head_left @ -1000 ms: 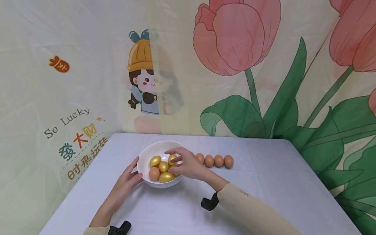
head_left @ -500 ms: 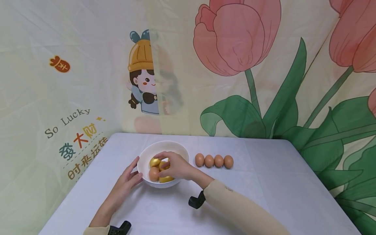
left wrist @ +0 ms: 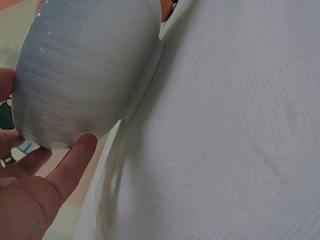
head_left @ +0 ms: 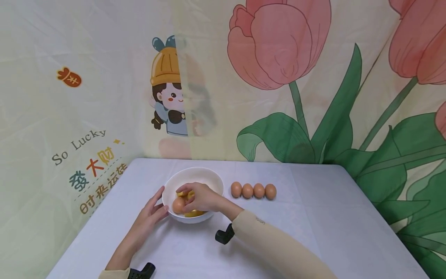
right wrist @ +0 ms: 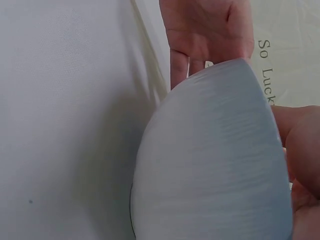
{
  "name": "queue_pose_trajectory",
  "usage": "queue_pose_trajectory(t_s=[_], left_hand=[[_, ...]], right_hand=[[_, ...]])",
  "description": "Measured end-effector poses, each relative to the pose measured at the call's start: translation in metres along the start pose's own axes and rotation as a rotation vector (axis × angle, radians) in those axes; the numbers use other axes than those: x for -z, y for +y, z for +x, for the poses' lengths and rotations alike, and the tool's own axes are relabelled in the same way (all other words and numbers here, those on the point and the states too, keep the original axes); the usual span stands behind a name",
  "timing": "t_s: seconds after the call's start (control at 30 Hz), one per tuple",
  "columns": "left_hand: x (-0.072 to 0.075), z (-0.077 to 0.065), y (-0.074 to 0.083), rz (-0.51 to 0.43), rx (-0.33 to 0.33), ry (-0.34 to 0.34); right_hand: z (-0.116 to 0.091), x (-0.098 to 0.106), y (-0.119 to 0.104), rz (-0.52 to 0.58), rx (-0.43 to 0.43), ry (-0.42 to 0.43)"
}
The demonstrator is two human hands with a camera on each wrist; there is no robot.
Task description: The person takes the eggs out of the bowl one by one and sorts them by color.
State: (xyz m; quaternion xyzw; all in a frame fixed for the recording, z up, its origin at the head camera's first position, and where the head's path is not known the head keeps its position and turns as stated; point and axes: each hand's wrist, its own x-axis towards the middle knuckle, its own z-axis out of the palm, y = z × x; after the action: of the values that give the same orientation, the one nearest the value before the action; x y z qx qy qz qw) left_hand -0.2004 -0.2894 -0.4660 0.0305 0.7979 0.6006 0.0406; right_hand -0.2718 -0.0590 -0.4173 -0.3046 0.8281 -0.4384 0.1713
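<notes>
A white bowl [head_left: 209,178] stands on the table, holding several gold eggs [head_left: 194,213] and one brown egg [head_left: 179,205]. On its left side, my left hand [head_left: 148,219] touches the outer wall with thumb and fingers spread. The left wrist view shows fingers [left wrist: 72,162] against the bowl's outside. My right hand [head_left: 202,197] reaches into the bowl with thumb and forefinger apart, right beside the brown egg, over the gold ones. It hides part of them. In the right wrist view the bowl's wall [right wrist: 215,150] covers most of what its fingers do.
To the right of the bowl, several brown eggs [head_left: 259,190] lie in a row. White cloth [head_left: 313,217] covers the table. Behind it hangs a printed curtain [head_left: 209,147] with tulips. Dark wrist cameras [head_left: 224,234] sit on both arms.
My right hand has moved left across the bowl, from the gold eggs on the right to the brown egg. The brown egg has shifted slightly left. My left hand stays put.
</notes>
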Motion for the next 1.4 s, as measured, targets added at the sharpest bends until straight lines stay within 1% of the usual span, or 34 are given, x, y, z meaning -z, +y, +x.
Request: queue_pose_trajectory(t_s=[0.1, 0.2, 0.33, 0.5, 0.73, 0.9, 1.03, 1.2, 1.4], left_hand=[[0.000, 0.000, -0.001, 0.005, -0.008, 0.002], [0.000, 0.000, -0.001, 0.005, -0.013, 0.001], [-0.001, 0.001, 0.000, 0.006, -0.014, -0.004], [0.000, 0.001, 0.001, 0.017, -0.009, -0.004], [-0.001, 0.000, -0.001, 0.010, 0.000, -0.002], [-0.002, 0.000, -0.003, -0.006, -0.011, -0.006], [-0.002, 0.001, -0.002, -0.008, -0.021, -0.003], [-0.002, 0.001, -0.001, 0.003, -0.023, -0.004], [-0.002, 0.001, -0.001, 0.001, -0.009, -0.003]], right_hand=[[0.003, -0.004, 0.000, -0.033, 0.018, -0.008], [0.008, -0.007, 0.001, -0.096, 0.042, -0.004], [0.012, -0.010, 0.001, -0.158, 0.027, 0.029], [0.016, -0.011, 0.000, -0.167, -0.023, 0.058], [0.023, -0.016, 0.005, -0.160, -0.021, 0.045], [0.029, -0.020, 0.010, -0.201, -0.012, 0.063], [0.029, -0.020, 0.008, -0.228, -0.036, 0.070], [0.027, -0.020, 0.004, -0.200, -0.065, 0.060], [0.028, -0.022, 0.005, -0.194, -0.068, 0.039]])
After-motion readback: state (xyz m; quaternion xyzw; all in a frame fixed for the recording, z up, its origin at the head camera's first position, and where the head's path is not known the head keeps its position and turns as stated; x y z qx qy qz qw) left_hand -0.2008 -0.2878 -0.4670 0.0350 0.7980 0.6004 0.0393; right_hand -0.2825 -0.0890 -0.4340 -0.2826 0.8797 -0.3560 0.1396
